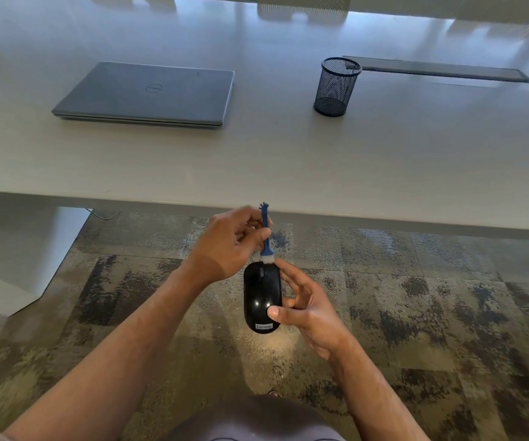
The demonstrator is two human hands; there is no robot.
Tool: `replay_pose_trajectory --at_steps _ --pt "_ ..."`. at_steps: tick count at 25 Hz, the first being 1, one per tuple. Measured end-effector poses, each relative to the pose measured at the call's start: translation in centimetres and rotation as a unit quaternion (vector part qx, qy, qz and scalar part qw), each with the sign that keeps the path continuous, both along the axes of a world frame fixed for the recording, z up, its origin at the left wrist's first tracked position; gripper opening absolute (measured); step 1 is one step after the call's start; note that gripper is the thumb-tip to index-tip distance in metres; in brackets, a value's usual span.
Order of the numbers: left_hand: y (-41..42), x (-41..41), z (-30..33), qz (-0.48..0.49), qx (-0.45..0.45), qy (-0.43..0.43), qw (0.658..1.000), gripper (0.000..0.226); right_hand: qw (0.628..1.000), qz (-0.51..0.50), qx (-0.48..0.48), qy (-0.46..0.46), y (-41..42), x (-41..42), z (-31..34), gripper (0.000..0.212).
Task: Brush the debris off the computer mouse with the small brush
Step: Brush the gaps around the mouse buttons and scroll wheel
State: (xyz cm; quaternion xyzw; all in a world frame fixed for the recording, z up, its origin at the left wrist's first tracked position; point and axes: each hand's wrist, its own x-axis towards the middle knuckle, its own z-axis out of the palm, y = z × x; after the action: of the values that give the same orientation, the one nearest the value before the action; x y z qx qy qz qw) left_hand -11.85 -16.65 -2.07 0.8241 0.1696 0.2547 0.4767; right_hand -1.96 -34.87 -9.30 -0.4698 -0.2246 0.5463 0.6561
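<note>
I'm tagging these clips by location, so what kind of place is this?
Probably an office or meeting room: a long pale table carries a closed laptop and a mesh pen cup, and patterned carpet tiles cover the floor.

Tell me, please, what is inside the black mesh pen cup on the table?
Through the mesh pen cup nothing shows inside; it looks empty. Its very bottom is too dark to be sure.

I'm seeing an office: long white tabletop (257, 160), shut laptop (148, 93), mesh pen cup (336, 87), carpet tiles (416, 297).
</note>
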Motion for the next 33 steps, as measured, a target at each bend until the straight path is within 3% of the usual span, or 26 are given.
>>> replay_pose_trajectory --at_steps 4,11,14,17,21,26,29,31,33 --pt "-1.4 0.0 0.9 -0.11 0.03 0.018 0.993 0.014 1.0 -0.002 0.0 0.001 0.2 0.0 0.0 0.086" --pt "-0.3 0.4 -0.2 0.005 0.108 0.044 0.993 0.01 1.0 -0.01 0.001 0.005 0.0 -0.2 0.3 0.083" --pt "-0.3 0.2 -0.1 0.044 0.043 0.021 0.998 0.015 1.0 -0.016 0.001 0.0 -0.1 -0.1 0.2 0.083" --pt "-1.1 0.0 0.3 -0.006 -0.042 -0.001 0.999 0.018 1.0 -0.021 -0.006 -0.004 0.0 0.1 0.0 0.083" --pt "-1.8 0.2 0.0 -0.056 0.006 0.033 0.998 0.011 1.0 -0.012 -0.007 -0.01 0.4 0.0 -0.1 0.081" --pt "-1.1 0.5 -0.3 -0.022 0.088 0.045 0.995 0.012 0.999 -0.025 -0.021 0.0 0.5 -0.2 -0.3 0.078" --pt "-0.2 0.5 -0.6 0.019 0.07 0.054 0.996 0.009 0.999 -0.027 -0.026 -0.01 0.5 -0.2 -0.4 0.083" --pt "0.2 0.1 -0.3 0.041 0.028 0.036 0.998 0.02 0.999 -0.032 -0.028 -0.017 0.5 0.0 -0.4 0.086" --pt "0.2 -0.3 0.0 0.008 -0.023 0.016 1.0 0.02 0.999 -0.038 -0.028 -0.017 0.5 0.2 -0.2 0.087"
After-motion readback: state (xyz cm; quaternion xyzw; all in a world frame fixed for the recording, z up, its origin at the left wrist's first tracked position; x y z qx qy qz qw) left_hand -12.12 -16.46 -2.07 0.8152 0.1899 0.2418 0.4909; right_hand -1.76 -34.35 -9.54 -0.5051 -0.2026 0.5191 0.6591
